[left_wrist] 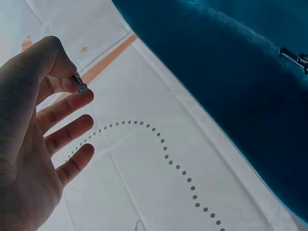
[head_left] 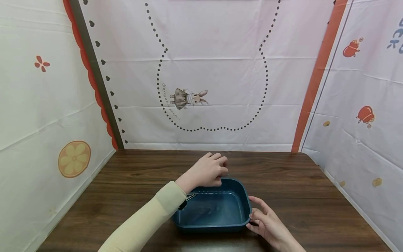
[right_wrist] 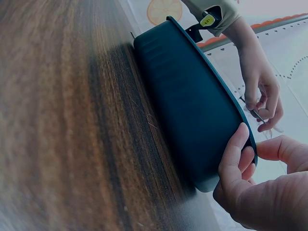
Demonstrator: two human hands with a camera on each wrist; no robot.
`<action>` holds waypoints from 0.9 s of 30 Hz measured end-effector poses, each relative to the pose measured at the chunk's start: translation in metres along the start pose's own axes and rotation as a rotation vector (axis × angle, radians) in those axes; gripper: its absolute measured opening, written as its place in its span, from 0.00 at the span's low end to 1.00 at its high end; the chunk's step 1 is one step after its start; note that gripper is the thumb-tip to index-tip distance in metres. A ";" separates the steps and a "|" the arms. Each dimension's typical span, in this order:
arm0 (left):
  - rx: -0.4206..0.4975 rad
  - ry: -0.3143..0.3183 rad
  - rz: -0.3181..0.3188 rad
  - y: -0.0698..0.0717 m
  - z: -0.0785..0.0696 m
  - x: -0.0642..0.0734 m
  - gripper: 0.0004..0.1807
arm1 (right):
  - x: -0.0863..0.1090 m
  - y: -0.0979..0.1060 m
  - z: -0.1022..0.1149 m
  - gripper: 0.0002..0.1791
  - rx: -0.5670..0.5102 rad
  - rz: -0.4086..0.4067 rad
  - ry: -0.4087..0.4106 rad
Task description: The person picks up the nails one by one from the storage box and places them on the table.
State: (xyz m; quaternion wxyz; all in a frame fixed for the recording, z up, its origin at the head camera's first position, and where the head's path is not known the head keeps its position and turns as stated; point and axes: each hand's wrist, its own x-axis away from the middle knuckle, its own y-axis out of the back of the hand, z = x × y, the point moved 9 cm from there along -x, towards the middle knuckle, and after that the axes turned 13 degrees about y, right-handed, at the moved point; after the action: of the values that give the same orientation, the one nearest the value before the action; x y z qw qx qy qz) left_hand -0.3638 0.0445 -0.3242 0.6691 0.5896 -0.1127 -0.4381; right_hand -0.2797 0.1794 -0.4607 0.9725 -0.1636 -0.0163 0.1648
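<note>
A dark blue rectangular tub (head_left: pixel 217 210) stands on the wooden table. My right hand (head_left: pixel 267 222) grips its right side near the front corner, thumb and fingers on either side of the rim (right_wrist: pixel 226 89). Over the tub's far rim is my left hand (head_left: pixel 209 169), pinching a small nail (left_wrist: pixel 81 86) between thumb and index finger, with the other fingers spread loosely. The nail's round head shows in the left wrist view, and its thin shank crosses the fingers in the right wrist view. Thin metal pieces (head_left: pixel 191 196) lie inside the tub, partly hidden by my left wrist.
Dark wood-grain table (head_left: pixel 315 210) surrounds the tub. A printed white cloth (head_left: pixel 220 80) hangs behind the table's far edge, with more cloth along the left and right sides. A small black device (head_left: pixel 182 205) is strapped at my left wrist, low over the tub's left side.
</note>
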 end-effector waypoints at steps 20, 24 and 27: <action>0.069 0.070 -0.022 0.010 0.025 0.011 0.06 | 0.000 0.000 0.000 0.29 0.011 -0.009 -0.006; 0.065 0.076 -0.029 0.008 0.030 0.015 0.08 | 0.001 0.000 -0.001 0.29 0.019 -0.013 -0.007; 0.060 0.083 -0.020 0.006 0.033 0.018 0.08 | 0.001 0.000 -0.001 0.29 0.023 -0.011 -0.007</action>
State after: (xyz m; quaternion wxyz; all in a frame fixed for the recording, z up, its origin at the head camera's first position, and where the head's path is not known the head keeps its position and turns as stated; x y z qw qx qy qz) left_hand -0.3728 0.0086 -0.3163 0.6508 0.6281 -0.0922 -0.4164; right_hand -0.2786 0.1790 -0.4616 0.9751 -0.1520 -0.0187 0.1602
